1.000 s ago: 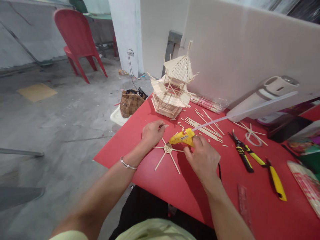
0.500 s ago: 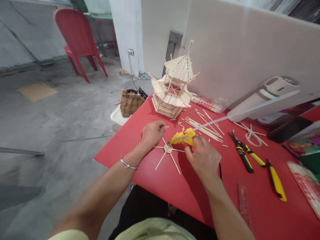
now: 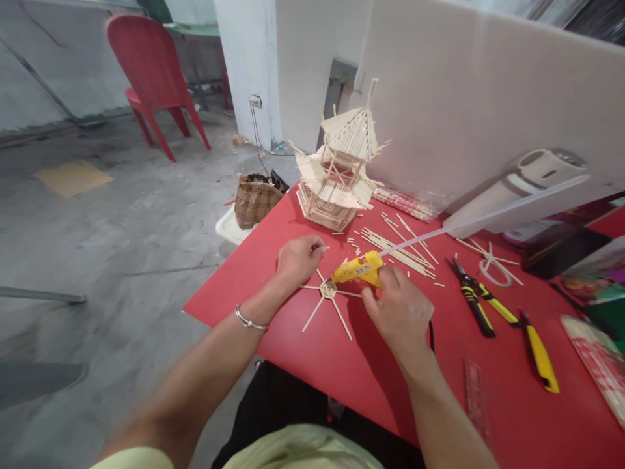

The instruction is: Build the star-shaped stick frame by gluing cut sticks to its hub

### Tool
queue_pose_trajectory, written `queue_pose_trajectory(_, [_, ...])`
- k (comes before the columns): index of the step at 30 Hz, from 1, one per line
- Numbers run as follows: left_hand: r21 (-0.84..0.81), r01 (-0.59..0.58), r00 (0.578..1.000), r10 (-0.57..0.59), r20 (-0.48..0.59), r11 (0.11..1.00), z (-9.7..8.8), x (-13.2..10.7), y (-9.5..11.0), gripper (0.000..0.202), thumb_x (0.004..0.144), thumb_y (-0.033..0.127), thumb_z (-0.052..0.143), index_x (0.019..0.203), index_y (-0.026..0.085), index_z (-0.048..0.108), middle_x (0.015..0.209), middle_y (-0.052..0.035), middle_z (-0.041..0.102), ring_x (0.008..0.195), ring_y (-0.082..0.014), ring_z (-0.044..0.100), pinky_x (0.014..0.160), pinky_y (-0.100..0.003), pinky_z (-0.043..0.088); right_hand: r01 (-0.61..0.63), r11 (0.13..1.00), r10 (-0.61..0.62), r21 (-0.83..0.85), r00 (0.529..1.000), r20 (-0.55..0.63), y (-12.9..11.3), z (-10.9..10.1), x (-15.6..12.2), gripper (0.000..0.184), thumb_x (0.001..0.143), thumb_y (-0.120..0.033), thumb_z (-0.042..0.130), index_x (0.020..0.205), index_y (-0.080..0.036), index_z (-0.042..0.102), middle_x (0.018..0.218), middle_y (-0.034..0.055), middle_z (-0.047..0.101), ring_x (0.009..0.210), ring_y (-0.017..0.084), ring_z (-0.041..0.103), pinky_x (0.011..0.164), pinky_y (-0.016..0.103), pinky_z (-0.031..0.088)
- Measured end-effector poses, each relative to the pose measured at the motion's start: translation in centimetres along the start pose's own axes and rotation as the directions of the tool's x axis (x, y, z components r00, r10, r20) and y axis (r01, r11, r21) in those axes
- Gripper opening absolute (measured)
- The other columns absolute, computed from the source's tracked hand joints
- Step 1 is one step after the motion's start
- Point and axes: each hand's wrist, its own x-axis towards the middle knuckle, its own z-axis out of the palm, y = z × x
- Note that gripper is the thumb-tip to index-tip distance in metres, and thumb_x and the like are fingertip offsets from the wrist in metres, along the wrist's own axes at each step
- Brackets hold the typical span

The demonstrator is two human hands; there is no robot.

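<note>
My right hand [image 3: 403, 309] is wrapped round the handle of a yellow glue gun [image 3: 359, 268], which has a long clear glue stick [image 3: 469, 221] standing out of its back. The gun's nozzle is at the middle of a flat spoked frame of thin wooden sticks [image 3: 328, 290] lying on the table. Whether the tip touches the wood I cannot tell. Just beyond the frame, my left hand [image 3: 299, 260] pinches a short piece of wooden stick [image 3: 326, 247] between thumb and fingertips.
A stick-built pagoda model [image 3: 339, 166] stands at the back of the red table [image 3: 293, 332]. Loose sticks [image 3: 398, 251] lie beyond the glue gun. To the right are pliers [image 3: 471, 296], a yellow-handled cutter [image 3: 540, 355], a clear ruler [image 3: 476, 397] and a white tumbler [image 3: 512, 189].
Almost nothing differs. The glue gun and my right hand have shifted very slightly; my left hand stays in place with the short stick piece.
</note>
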Motion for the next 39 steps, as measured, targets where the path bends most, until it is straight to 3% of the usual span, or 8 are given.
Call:
queue_pose_trajectory(19, [-0.002,0.011,1.0,-0.011,0.02,1.0,-0.21,-0.07,0.16,0.014,0.085,0.033,0.058,0.085,0.027,0.071,0.082,0.0015,0.073,0.073,-0.0154,0.063,0.062,-0.026,0.039,0.055,0.998,-0.054,0.043,0.998,-0.02,-0.35,0.08,-0.67,0.024,0.086,-0.029,0.051,0.101,-0.016,0.063,0.088,0.0049,0.064,0.069,0.016,0.053,0.058,0.028,0.026])
queue_pose_trajectory(39, [0.004,0.016,0.999,-0.016,0.028,1.0,-0.21,-0.08,0.21,0.014,0.086,0.033,0.057,0.084,0.026,0.07,0.081,0.0008,0.073,0.073,-0.0156,0.062,0.062,-0.026,0.038,0.029,0.999,-0.029,0.029,0.999,-0.017,-0.38,-0.02,-0.74,0.022,0.086,-0.03,0.05,0.097,-0.016,0.063,0.086,0.0038,0.063,0.065,0.014,0.048,0.056,0.029,0.022])
